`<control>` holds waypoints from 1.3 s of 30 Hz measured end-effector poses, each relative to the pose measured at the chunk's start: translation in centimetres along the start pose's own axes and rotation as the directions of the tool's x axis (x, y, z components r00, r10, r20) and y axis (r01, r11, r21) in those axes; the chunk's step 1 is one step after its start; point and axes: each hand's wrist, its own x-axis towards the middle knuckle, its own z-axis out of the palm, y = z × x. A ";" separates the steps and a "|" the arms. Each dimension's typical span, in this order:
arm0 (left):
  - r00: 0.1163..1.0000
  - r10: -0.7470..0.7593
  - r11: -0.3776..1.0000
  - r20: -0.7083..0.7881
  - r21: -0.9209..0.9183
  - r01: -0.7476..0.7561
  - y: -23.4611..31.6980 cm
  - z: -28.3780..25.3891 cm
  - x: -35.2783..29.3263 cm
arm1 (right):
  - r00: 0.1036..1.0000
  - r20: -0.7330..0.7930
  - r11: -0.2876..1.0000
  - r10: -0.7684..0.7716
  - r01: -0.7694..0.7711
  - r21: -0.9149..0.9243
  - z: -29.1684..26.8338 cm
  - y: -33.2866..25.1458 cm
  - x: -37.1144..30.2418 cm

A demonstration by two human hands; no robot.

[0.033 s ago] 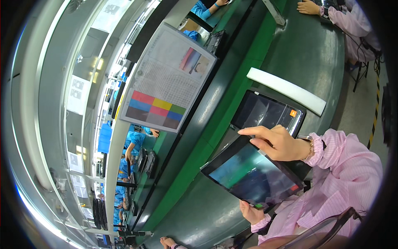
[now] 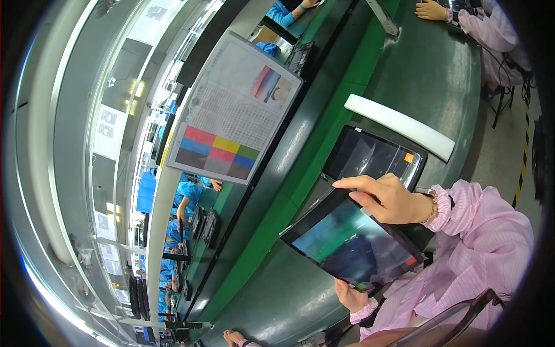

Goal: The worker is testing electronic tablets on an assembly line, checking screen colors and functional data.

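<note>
A dark, glossy flat screen panel (image 2: pixel 347 240) is tilted in front of me, with green light reflected across its face. It has a red tab and a green tab at its lower end. My left hand (image 2: pixel 351 297) grips the lower edge by the green tab. At the upper edge my right hand (image 2: pixel 390 199) has its index finger stretched along the corner and its thumb against the panel; its other fingers are curled and partly hidden. Just beyond the right hand lies a second dark screen unit (image 2: pixel 370 153) with an orange sticker (image 2: pixel 409 157).
A white foam strip (image 2: pixel 399 127) lies past the second screen on the dark green bench (image 2: pixel 428 75). A printed sheet with coloured blocks (image 2: pixel 231 110) hangs on a stand at left. A co-worker's hand (image 2: pixel 430 10) rests at the upper right; others in blue work across the line.
</note>
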 end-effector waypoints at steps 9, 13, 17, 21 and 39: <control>0.999 0.018 0.999 0.043 0.037 -0.019 0.3 1.9 0.0 | 0.999 0.005 0.999 0.034 -0.034 0.014 -1.1 0.3 -0.5; 0.999 0.029 0.999 -0.044 0.018 -0.029 0.1 2.1 0.0 | 0.958 0.051 0.956 0.282 -0.285 0.068 -1.5 0.2 -0.9; 0.995 0.084 0.996 0.044 0.001 -0.084 0.5 2.3 0.1 | 0.830 0.136 0.725 0.541 -0.542 0.425 -1.1 1.2 -1.2; 0.991 0.123 0.992 0.057 0.012 -0.124 0.7 3.4 0.2 | 0.709 0.386 0.490 0.590 -0.694 0.527 -1.7 1.4 -2.0; 0.945 0.055 0.889 0.321 0.415 -0.193 4.2 9.7 8.7 | 0.906 0.338 0.406 0.254 -0.417 0.813 1.8 5.2 9.1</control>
